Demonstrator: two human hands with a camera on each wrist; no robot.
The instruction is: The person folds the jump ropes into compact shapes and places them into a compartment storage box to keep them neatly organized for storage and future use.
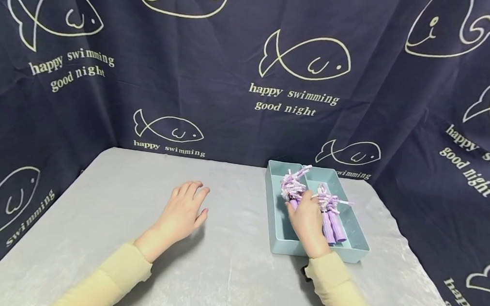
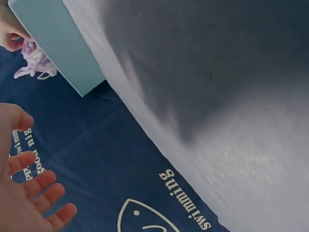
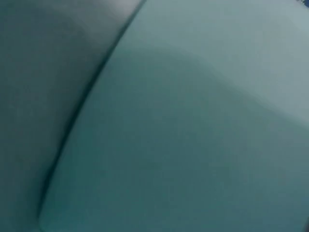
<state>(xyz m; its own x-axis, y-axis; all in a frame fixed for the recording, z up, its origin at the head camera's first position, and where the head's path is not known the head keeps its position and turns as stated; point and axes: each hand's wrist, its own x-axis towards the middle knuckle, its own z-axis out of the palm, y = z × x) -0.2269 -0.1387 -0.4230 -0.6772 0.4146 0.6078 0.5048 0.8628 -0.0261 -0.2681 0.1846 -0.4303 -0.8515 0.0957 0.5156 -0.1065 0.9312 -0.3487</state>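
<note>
Inside the left compartment of a light blue tray (image 1: 278, 246), my right hand (image 1: 309, 219) grips a beaded jump rope (image 1: 293, 184) near its purple handle. White-and-lilac strands bunch up beyond the fingers, while most of the handle is hidden under the hand. Another beaded jump rope (image 1: 330, 202) lies in the right compartment, its two purple handles pointing towards me. My left hand (image 1: 185, 208) is held over the table left of the tray, fingers spread and holding nothing. The right wrist view is filled by the tray's outer wall (image 3: 183, 135).
A pale grey cloth covers the table (image 1: 225, 277). Dark blue curtains (image 1: 234, 74) with fish prints and lettering stand behind it and along both sides. A small black object (image 1: 306, 273) shows beside the right sleeve, in front of the tray.
</note>
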